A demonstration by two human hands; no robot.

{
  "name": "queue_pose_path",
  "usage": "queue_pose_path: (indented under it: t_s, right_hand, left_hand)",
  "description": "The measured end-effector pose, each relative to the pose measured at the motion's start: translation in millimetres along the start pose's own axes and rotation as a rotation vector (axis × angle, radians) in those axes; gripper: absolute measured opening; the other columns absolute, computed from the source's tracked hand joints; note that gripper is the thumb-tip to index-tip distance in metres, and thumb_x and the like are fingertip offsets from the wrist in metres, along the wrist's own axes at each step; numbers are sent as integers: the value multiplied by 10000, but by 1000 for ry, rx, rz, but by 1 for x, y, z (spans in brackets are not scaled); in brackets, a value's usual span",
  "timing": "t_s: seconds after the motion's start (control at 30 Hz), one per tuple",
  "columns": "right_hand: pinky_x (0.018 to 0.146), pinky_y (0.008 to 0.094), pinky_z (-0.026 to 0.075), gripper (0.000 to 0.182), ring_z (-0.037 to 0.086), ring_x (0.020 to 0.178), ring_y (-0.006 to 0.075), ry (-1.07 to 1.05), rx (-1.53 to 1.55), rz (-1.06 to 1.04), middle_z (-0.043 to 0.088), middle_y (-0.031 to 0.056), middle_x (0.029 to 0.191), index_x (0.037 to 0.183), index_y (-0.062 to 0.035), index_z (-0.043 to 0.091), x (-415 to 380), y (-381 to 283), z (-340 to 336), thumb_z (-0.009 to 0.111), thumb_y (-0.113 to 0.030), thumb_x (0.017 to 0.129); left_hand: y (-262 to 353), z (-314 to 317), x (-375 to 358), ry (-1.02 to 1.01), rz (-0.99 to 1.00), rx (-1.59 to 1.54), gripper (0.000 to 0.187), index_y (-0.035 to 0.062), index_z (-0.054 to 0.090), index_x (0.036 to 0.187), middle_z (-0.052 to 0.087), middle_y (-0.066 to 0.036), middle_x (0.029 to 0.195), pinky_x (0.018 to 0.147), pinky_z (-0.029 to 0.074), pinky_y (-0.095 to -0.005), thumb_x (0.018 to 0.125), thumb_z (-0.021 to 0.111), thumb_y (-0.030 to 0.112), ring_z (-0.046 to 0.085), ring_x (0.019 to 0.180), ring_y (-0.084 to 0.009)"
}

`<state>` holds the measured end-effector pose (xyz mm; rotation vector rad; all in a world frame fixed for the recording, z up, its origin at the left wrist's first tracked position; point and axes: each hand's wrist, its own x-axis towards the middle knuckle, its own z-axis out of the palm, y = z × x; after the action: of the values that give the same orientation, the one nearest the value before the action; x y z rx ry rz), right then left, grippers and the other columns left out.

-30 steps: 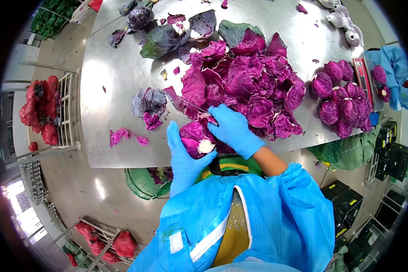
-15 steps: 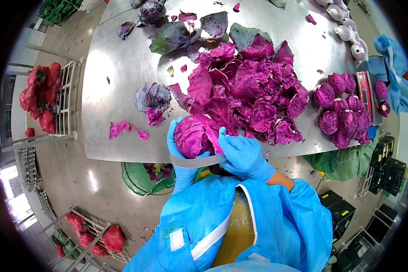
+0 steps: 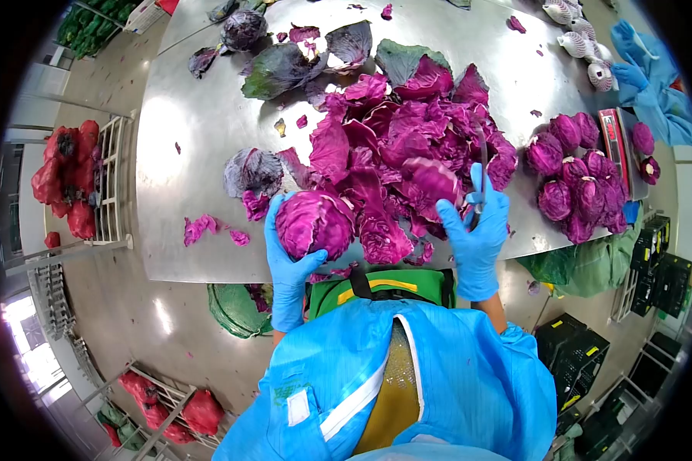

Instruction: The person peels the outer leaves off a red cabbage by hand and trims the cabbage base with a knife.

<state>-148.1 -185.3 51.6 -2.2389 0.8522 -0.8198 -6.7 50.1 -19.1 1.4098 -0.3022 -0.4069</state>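
My left hand [image 3: 287, 270], in a blue glove, is wrapped round the left and near side of a red cabbage [image 3: 316, 224] at the table's front edge. My gloved right hand [image 3: 478, 244] is closed on a knife [image 3: 482, 165], its blade pointing away from me over the leaf pile. Just left of that hand, a slightly blurred cabbage leaf [image 3: 430, 187] is on or just above the pile of purple leaves [image 3: 407, 127]. A darker, unpeeled cabbage [image 3: 254, 173] sits behind my left hand.
Several peeled cabbages [image 3: 580, 173] are grouped at the right, beside a red-edged scale [image 3: 621, 150]. Net-wrapped items [image 3: 580, 38] lie at the far right, near another person's blue sleeve [image 3: 657, 84]. Red sacks [image 3: 69, 180] rest on a rack at left. Black crates [image 3: 573, 357] stand at lower right.
My right hand has moved away from the cabbage to the right, and the knife has swung from across its near side to pointing away. A leaf has moved onto or over the pile.
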Motion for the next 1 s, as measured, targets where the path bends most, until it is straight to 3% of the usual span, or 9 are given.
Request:
queue_pose_path:
  t_s: [0.1,0.2,0.3,0.43,0.5,0.63,0.67,0.83,1.0]
  right_hand:
    - [649,281,530,499,632,793,175,-234,246,-169,668,101,913,1192,-37,655,6,7,23,821,-245,770]
    - [882,358,482,629,611,908,252,-795,418,247,628,142,1019,1226,-18,610,9,-10,54,784,-431,785]
    - [612,265,502,596,580,788,101,-1102,561,690,625,43,968,1275,-75,603,14,-4,75,789,-381,799]
    - [499,250,459,548,546,683,91,-1033,755,664,565,17,848,1218,-72,635,-5,17,93,796,-377,792]
    - [514,242,467,513,546,690,91,-1021,747,640,561,4,838,1220,-87,638,-7,16,94,790,-347,804]
    - [588,329,515,462,576,698,158,-802,543,22,601,77,852,1229,-89,635,-17,24,109,739,-322,844]
    - [633,378,533,430,624,696,234,-779,508,-14,628,120,843,1180,-67,644,-18,25,105,705,-337,851]
    - [609,412,539,273,657,703,313,-543,113,-284,659,114,818,1014,-87,657,-24,26,112,654,-296,838]
    - [573,393,519,153,641,653,280,-384,76,-147,614,109,758,961,-109,665,-6,47,76,651,-138,812]
  left_hand:
    - [10,-4,5,-191,-100,-37,1177,22,308,1475,435,-167,1447,1156,293,-418,492,920,236,429,1337,-288]
    - [6,3,11,-324,-122,-101,1186,25,315,1478,396,-175,1485,1170,267,-413,479,920,228,389,1374,-284]
    - [-5,8,11,-323,-136,-140,1197,32,308,1486,379,-167,1497,1176,255,-415,472,920,209,376,1382,-280]
    - [-1,-14,8,-367,-98,337,1238,35,246,1509,340,-156,1510,1172,267,-422,484,921,197,367,1381,-287]
    - [2,-5,-9,-257,-158,200,1260,30,184,1523,310,-156,1520,1143,316,-416,522,931,189,381,1365,-282]
    - [-6,20,-23,-28,-122,280,1249,23,205,1518,366,-170,1478,1088,386,-391,542,954,238,452,1298,-258]
    - [-12,19,-22,-11,-118,321,1249,27,226,1514,396,-160,1455,1085,389,-388,527,960,244,468,1278,-250]
    - [-12,15,-17,-31,-92,428,1201,11,281,1495,474,-191,1395,1024,448,-371,542,955,292,538,1212,-257]
    - [-26,-22,-35,23,-182,-155,1218,15,288,1496,373,-132,1499,1121,360,-404,502,957,238,440,1323,-245]
